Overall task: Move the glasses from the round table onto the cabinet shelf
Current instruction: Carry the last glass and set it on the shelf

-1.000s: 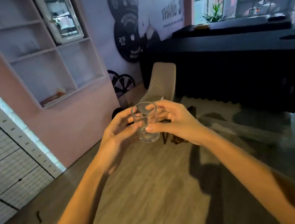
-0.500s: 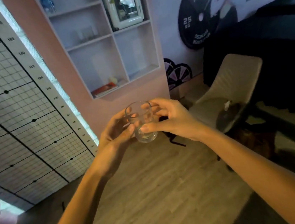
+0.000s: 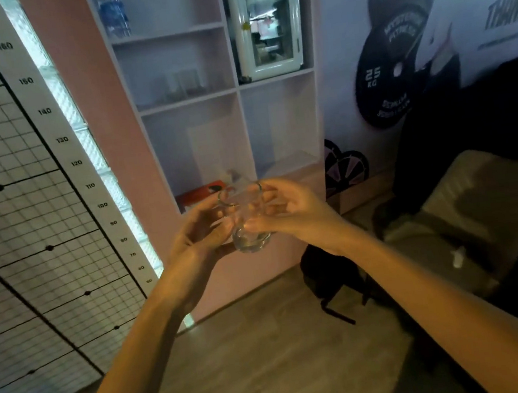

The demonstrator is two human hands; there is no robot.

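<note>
Both bare forearms reach forward from the bottom edge, converging toward frame centre, raised at about chest height. Left hand (image 3: 198, 233) comes in from lower left, palm facing right, fingers (image 3: 219, 225) curled inward, thumb up top near the rim of the glass (image 3: 247, 220). Right hand (image 3: 289, 212) comes in from lower right, palm facing left, wrist bent slightly, fingers wrapped on the opposite side, thumb low across the near wall. Both hands close on the same upright glass, fingertips nearly meeting at its middle. Arms extended, elbows out of view, no sleeves visible
</note>
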